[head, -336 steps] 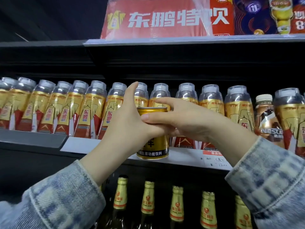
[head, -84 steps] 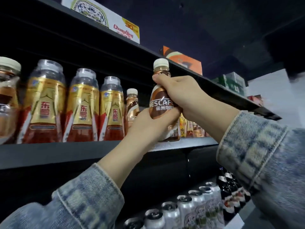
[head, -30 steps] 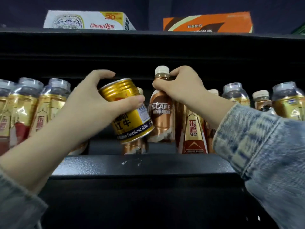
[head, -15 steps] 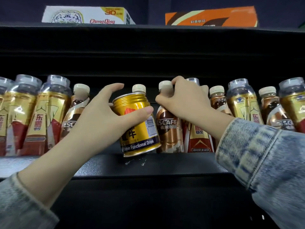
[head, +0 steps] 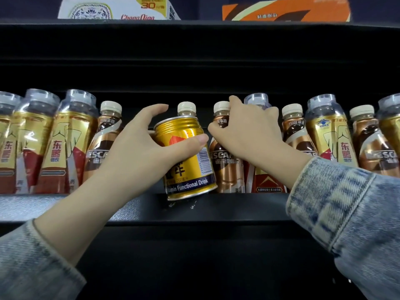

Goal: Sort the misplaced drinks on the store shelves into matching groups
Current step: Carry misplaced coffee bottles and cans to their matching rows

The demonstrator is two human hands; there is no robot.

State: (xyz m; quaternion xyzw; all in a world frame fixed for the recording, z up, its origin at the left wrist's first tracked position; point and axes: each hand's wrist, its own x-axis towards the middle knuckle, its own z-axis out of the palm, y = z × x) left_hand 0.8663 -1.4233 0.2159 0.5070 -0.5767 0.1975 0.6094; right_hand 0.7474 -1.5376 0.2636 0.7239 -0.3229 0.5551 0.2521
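glossy metal can [head: 188, 156], matt black shelf [head: 216, 207].

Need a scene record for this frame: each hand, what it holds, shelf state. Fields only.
left hand: grips gold metal drink can
can pose: tilted, top leaning left, base at the shelf's front edge; contact cannot be told
right hand: grips neck of brown plastic coffee bottle with white cap
bottle pose: upright in row
shelf: black metal shelf
row mix: gold-and-red plastic bottles with clear caps interleaved with other brown coffee bottles
above: white carton, orange carton
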